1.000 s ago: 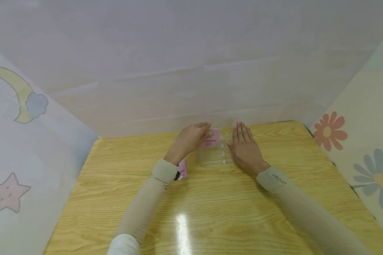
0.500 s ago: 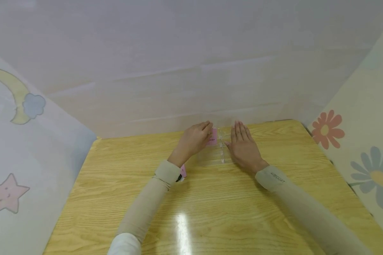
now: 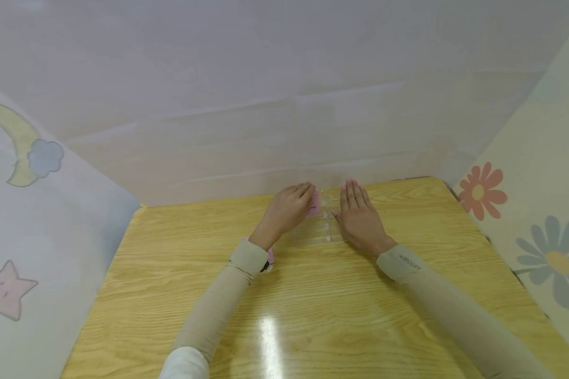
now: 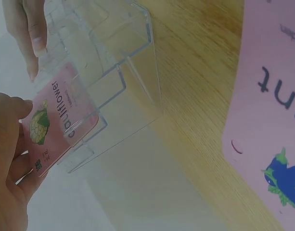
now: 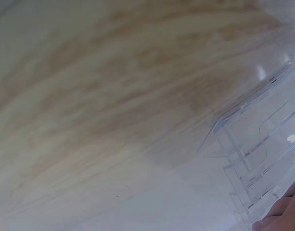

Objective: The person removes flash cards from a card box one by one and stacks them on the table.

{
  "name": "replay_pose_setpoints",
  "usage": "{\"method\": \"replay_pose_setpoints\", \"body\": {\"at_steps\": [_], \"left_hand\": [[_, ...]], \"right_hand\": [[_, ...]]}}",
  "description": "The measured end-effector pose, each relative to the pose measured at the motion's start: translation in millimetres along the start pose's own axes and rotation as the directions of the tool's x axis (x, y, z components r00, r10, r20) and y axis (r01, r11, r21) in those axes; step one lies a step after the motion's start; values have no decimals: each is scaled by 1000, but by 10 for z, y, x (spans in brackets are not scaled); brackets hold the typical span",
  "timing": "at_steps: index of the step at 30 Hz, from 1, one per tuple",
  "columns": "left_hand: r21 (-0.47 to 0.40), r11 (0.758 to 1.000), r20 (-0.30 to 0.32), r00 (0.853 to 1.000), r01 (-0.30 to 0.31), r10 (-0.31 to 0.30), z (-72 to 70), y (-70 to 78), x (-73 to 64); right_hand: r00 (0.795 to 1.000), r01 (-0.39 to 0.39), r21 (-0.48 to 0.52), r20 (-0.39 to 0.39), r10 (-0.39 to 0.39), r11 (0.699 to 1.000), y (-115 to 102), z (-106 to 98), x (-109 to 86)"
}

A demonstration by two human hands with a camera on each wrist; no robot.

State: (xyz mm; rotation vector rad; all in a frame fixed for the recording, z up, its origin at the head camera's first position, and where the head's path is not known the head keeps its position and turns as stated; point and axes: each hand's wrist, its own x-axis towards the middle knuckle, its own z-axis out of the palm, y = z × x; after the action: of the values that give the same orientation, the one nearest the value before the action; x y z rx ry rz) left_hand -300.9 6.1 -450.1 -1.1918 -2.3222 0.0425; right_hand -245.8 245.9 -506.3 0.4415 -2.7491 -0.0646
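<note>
On the yellow wood-grain worktop [image 3: 332, 305], a pink eggplant-picture card [image 4: 267, 115] was partly blocked in the head view by the beige left sleeve [image 3: 223, 295]. The left hand [image 3: 289, 208] held the pink rectangular cauliflower card [image 4: 58, 122], partly inside the clear plastic stepped rack [image 4: 113, 94]; the right hand [image 3: 360, 223] lay straight-fingered beside it. Relative to one second earlier, the left hand covered more of the cauliflower card.

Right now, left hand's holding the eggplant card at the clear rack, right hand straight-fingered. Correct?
Wrong card: the left hand holds the cauliflower card, as the left wrist view shows. It is at the clear rack, and the right hand is straight-fingered, as you said.
</note>
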Motion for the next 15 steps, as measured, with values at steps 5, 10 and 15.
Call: {"method": "replay_pose_setpoints", "body": {"at_steps": [5, 10, 15], "left_hand": [[41, 999, -28, 1000, -9, 10, 12, 12, -4], [78, 997, -28, 1000, -10, 12, 26, 17, -30], [79, 997, -40, 999, -11, 14, 38, 25, -62]], "right_hand": [[1000, -3, 7, 16, 3, 1000, 0, 4, 3], [1000, -7, 14, 28, 6, 1000, 5, -4, 13], [999, -13, 14, 34, 12, 1000, 8, 6, 5]]}}
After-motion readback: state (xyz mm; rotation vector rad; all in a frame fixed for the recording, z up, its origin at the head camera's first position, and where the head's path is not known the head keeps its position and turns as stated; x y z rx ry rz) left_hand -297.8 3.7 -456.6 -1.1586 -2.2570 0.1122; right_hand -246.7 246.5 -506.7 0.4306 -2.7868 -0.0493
